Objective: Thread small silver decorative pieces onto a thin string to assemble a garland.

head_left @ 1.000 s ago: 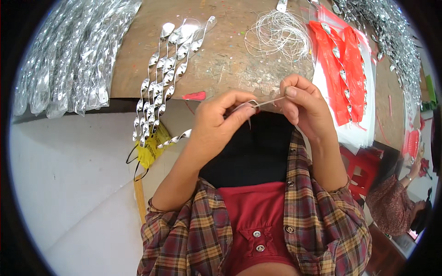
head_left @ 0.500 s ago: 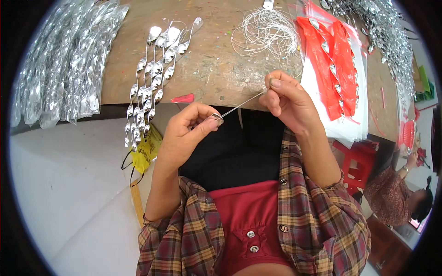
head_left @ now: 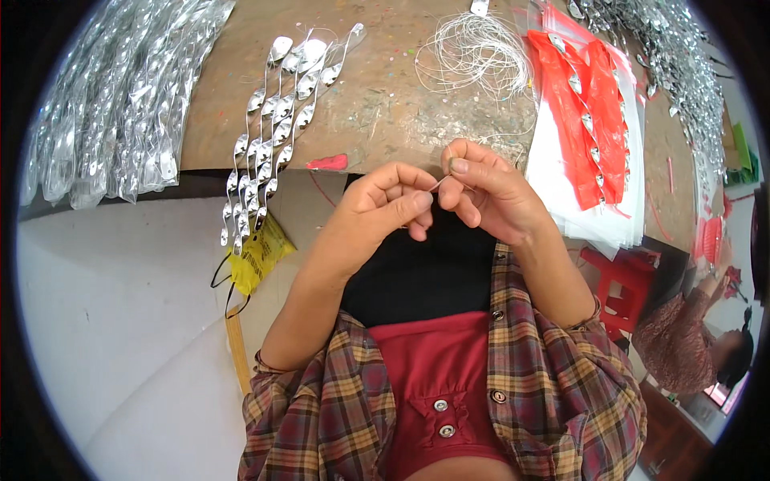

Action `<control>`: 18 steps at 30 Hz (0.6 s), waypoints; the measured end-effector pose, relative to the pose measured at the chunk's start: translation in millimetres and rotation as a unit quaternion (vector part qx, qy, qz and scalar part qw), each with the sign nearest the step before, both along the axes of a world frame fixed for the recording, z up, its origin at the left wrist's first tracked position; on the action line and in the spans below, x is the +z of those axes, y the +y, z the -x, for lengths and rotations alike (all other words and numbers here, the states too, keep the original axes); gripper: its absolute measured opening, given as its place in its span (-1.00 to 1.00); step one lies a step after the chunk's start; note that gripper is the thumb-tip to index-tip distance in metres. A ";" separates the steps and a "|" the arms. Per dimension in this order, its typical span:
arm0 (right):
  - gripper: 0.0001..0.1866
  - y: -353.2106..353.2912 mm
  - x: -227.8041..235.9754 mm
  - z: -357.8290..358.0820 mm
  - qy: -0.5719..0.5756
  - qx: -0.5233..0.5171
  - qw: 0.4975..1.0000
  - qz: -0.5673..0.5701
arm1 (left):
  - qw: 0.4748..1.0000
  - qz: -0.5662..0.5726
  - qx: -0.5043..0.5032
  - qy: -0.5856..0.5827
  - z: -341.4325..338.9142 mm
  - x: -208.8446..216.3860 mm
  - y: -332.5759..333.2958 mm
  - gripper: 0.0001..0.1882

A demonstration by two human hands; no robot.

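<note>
Close together at the table's front edge, my two hands pinch a thin white string point(head_left: 437, 184). My left hand point(head_left: 385, 200) has its thumb and forefinger pressed together on it, and the part inside the fingers is hidden. My right hand point(head_left: 501, 192) grips the string between thumb and forefinger, its other fingers curled. Beyond them a loose coil of white string point(head_left: 473, 56) lies on the table. To the left, several twisted silver spiral strips point(head_left: 281, 132) hang over the edge, nearest my left hand.
Packed silver spirals point(head_left: 120, 96) cover the left of the wooden table point(head_left: 377, 88). At right lie a red bag point(head_left: 565, 120) with silver spirals, white plastic sheets point(head_left: 553, 192) and silver tinsel point(head_left: 666, 56). A yellow bag point(head_left: 261, 256) hangs below. Another person point(head_left: 682, 341) sits far right.
My left hand has moved right and up to meet my right hand. The string stretched between them has shortened to a small bit. My right hand has shifted slightly left.
</note>
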State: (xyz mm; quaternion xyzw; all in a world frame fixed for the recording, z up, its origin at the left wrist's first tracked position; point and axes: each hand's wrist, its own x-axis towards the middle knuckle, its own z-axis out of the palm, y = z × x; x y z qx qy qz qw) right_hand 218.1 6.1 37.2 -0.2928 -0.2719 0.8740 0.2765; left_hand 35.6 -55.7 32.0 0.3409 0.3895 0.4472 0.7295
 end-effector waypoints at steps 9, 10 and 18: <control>-0.83 -2.2 4.4 -4.4 -0.119 -0.031 0.979 -0.162 | 0.978 -0.035 0.082 0.189 -2.8 13.7 -7.4 -0.88; -0.83 -2.8 7.5 -8.1 -0.117 -0.030 0.980 -0.160 | 0.978 -0.033 0.082 0.191 -4.1 15.1 -7.3 -0.88; -0.81 -14.1 34.5 -4.9 -0.378 -0.024 0.695 -0.611 | 0.964 -0.073 0.110 0.230 -13.7 17.5 -9.1 -0.91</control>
